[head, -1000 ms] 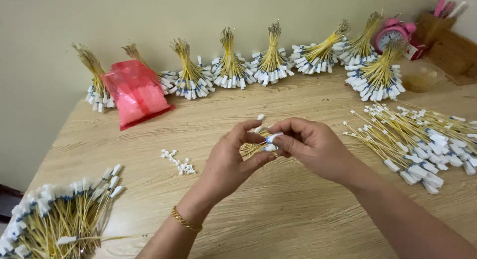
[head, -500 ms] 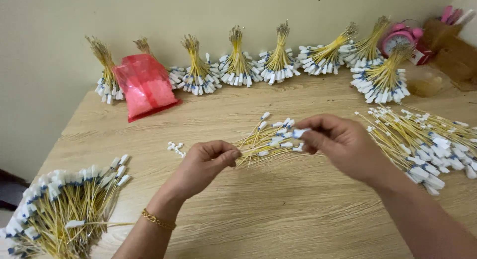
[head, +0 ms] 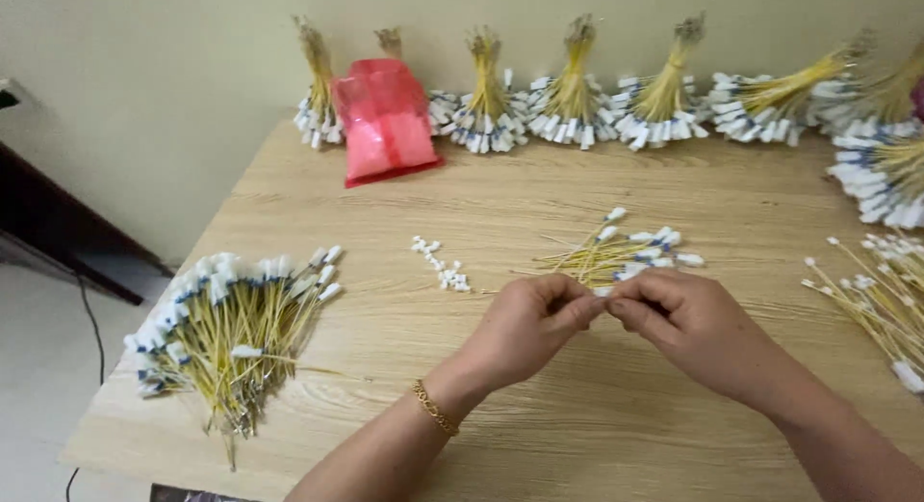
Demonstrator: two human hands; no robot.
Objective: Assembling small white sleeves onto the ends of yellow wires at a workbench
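Left hand (head: 525, 329) and right hand (head: 688, 321) met fingertip to fingertip, pinching ends of a small yellow wire bunch (head: 616, 255) fanned just beyond them, red bag (head: 387, 120) far behind it.

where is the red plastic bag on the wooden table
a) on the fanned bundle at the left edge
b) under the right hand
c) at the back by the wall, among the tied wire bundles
c: the red plastic bag lies at the far edge of the wooden table, between upright tied bundles of yellow wires along the wall.
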